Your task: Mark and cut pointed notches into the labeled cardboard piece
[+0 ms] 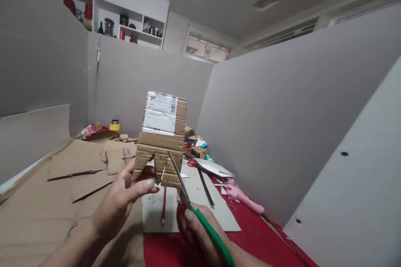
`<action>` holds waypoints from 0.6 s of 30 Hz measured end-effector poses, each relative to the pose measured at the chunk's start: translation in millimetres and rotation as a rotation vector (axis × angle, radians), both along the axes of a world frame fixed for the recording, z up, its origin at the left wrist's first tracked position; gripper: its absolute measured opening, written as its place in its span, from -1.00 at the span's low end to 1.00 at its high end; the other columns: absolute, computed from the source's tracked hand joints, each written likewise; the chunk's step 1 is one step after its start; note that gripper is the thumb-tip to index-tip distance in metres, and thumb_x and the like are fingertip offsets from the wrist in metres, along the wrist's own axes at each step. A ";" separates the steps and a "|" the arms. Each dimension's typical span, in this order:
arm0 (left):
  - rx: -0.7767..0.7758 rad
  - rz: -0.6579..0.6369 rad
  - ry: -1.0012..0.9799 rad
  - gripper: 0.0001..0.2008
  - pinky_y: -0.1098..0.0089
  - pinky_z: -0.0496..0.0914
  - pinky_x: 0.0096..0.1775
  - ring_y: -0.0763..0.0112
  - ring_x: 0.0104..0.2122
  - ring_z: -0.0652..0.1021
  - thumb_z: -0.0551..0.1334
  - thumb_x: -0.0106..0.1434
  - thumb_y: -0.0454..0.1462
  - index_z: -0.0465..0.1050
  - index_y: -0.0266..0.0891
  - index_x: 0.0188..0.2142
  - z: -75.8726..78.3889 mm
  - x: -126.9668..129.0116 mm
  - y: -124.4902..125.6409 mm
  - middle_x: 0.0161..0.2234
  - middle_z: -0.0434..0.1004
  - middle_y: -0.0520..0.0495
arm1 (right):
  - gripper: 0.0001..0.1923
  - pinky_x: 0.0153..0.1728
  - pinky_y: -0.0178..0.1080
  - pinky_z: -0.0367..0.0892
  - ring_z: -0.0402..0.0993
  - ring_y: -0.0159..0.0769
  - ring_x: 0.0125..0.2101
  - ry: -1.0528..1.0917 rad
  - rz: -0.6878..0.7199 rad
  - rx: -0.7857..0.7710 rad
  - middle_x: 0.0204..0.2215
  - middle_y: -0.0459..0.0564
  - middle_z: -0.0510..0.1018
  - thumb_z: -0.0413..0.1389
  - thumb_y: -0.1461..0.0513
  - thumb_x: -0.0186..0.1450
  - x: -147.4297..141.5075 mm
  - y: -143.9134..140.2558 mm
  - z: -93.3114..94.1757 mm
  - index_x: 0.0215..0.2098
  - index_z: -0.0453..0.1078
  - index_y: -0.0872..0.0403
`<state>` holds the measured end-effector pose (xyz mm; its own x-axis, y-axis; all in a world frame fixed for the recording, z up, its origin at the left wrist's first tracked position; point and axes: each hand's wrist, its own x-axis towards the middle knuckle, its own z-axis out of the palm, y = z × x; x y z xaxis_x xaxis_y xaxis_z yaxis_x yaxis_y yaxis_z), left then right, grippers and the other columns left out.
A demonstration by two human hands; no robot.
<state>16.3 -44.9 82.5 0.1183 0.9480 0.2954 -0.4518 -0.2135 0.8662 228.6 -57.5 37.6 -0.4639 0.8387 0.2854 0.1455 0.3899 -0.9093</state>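
My left hand [125, 196] grips the lower left corner of a piece of corrugated cardboard [180, 127], thumb in front. A white shipping label [159, 114] with barcodes covers much of its upper part. Notches are cut into its lower edge, leaving ragged strips. In my right hand [200, 225] is a pair of scissors [209, 229] with a green handle, my fingers wrapped round it. One blade lies across the front of the cardboard near its lower right part; the other blade is mostly hidden.
Flat cardboard sheets [84, 158] cover the left side. A red pencil [163, 206] lies on a pale board [191, 223] over a red surface [250, 242]. A pink glue gun [244, 198] is at right. A yellow jar [115, 127] stands behind. Grey partitions [257, 104] enclose the table.
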 end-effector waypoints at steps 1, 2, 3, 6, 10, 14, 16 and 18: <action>-0.024 -0.033 -0.047 -0.59 0.26 0.50 -0.11 0.17 -0.11 0.58 0.43 0.09 -0.21 0.51 -0.13 -0.05 2.4 -5.4 3.2 -0.11 0.63 -0.12 | -0.44 -0.59 -0.25 -0.05 -0.06 -0.39 -0.60 0.008 -0.016 0.016 -0.64 -0.17 0.10 -0.16 -0.22 0.38 3.4 1.2 0.9 -0.51 0.13 0.02; -0.039 -0.089 -0.077 -0.51 0.20 0.48 -0.03 0.09 -0.03 0.57 0.42 0.09 -0.17 0.47 -0.13 0.03 4.6 -10.2 6.3 -0.05 0.62 -0.16 | -0.44 -0.59 -0.25 -0.06 -0.07 -0.39 -0.60 0.018 -0.024 0.026 -0.64 -0.17 0.10 -0.16 -0.22 0.38 6.8 2.6 1.2 -0.51 0.12 0.02; -0.038 -0.121 -0.086 -0.44 0.15 0.46 0.02 0.03 0.03 0.54 0.42 0.07 -0.13 0.44 -0.13 0.08 6.3 -14.0 9.0 0.00 0.60 -0.19 | -0.44 -0.59 -0.25 -0.07 -0.07 -0.40 -0.60 0.010 -0.026 0.030 -0.64 -0.18 0.09 -0.16 -0.21 0.38 10.1 4.0 0.8 -0.51 0.12 0.02; -0.066 -0.085 -0.020 -0.44 0.18 0.44 0.05 0.01 0.10 0.50 0.42 0.09 -0.16 0.44 -0.14 0.09 7.0 -17.1 13.7 0.09 0.55 -0.20 | -0.44 -0.59 -0.28 -0.08 -0.08 -0.42 -0.58 -0.068 0.003 0.054 -0.63 -0.20 0.06 -0.13 -0.22 0.37 17.8 8.3 -4.7 -0.52 0.09 0.02; -0.092 -0.102 0.073 -0.54 0.21 0.48 -0.02 0.04 -0.02 0.60 0.42 0.12 -0.18 0.53 -0.22 0.02 0.4 -7.6 14.1 -0.03 0.64 -0.23 | -0.41 -0.57 -0.31 -0.07 -0.06 -0.44 -0.55 -0.163 0.067 0.066 -0.60 -0.21 0.03 -0.08 -0.23 0.33 20.2 10.2 -11.5 -0.54 0.05 0.04; -0.128 -0.032 0.085 -0.53 0.26 0.53 -0.12 0.12 -0.12 0.65 0.46 0.08 -0.20 0.54 -0.22 0.00 -6.4 -0.6 16.3 -0.10 0.68 -0.19 | -0.40 -0.54 -0.32 -0.01 -0.01 -0.42 -0.52 -0.261 0.115 0.042 -0.57 -0.18 0.07 -0.15 -0.25 0.35 19.2 4.6 -4.1 -0.51 0.08 0.06; -0.140 -0.011 0.080 -0.52 0.24 0.55 -0.15 0.10 -0.15 0.66 0.48 0.05 -0.20 0.54 -0.25 -0.02 -8.1 0.0 17.7 -0.12 0.68 -0.21 | -0.38 -0.52 -0.32 0.03 0.00 -0.41 -0.50 -0.284 0.129 0.051 -0.55 -0.16 0.10 -0.20 -0.27 0.35 20.2 1.5 1.3 -0.49 0.09 0.06; -0.149 -0.009 0.080 -0.52 0.22 0.57 -0.19 0.07 -0.17 0.66 0.48 0.03 -0.20 0.55 -0.28 -0.05 -8.5 -0.3 18.4 -0.13 0.68 -0.23 | -0.39 -0.52 -0.32 0.03 0.01 -0.40 -0.50 -0.280 0.158 0.049 -0.54 -0.16 0.11 -0.22 -0.27 0.36 22.1 -0.5 4.7 -0.47 0.09 0.06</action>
<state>16.1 -26.4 74.1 0.1445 0.9795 0.1406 -0.3814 -0.0760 0.9213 250.6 -58.0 42.3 -0.6534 0.7385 0.1664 0.3214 0.4696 -0.8223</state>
